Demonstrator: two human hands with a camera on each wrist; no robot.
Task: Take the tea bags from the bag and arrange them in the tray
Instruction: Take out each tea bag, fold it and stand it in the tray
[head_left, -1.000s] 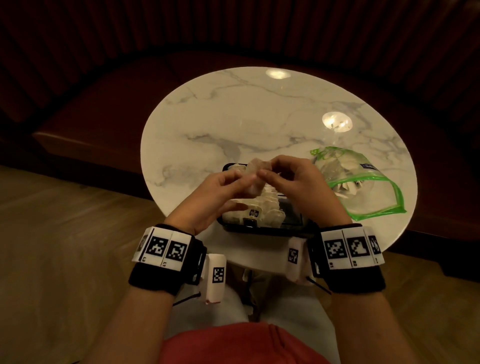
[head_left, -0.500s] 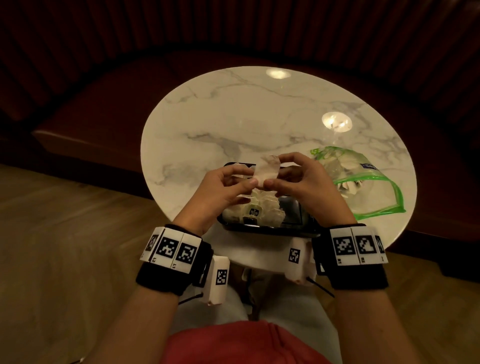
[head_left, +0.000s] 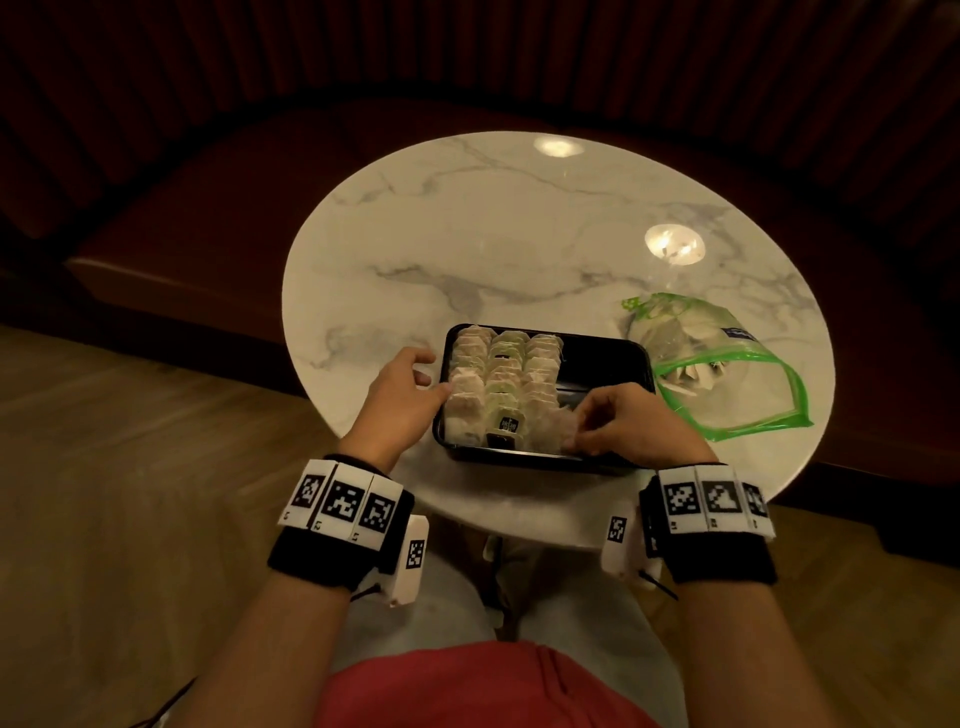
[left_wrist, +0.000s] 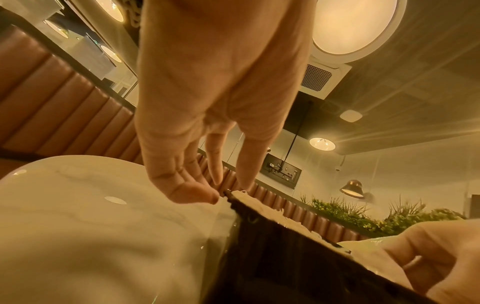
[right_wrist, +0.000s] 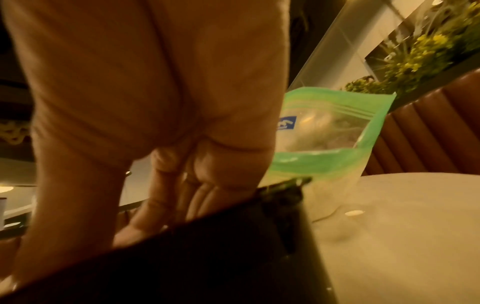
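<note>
A black tray (head_left: 605, 364) sits on the marble table near me, and three rows of tea bags (head_left: 504, 384) fill its left part. My right hand (head_left: 574, 431) reaches into the tray's near side and pinches a pale tea bag (head_left: 558, 423) beside the third row. The left wrist view shows that tea bag (left_wrist: 363, 246) between its fingers. My left hand (head_left: 436, 379) rests at the tray's left rim (left_wrist: 285, 257) with relaxed fingers, its thumb touching the left row. A clear zip bag (head_left: 717, 374) with green edges lies right of the tray, with tea bags inside.
The round white marble table (head_left: 519, 234) has bare room beyond and left of the tray. A dark red bench (head_left: 182, 234) curves behind it. Wooden floor lies to both sides. The zip bag (right_wrist: 324, 133) stands close against the tray's right corner (right_wrist: 285, 195).
Both hands held one tea bag together above the tray. Now the right hand has brought it down into the tray's near side, and the left hand has let go and moved to the left rim.
</note>
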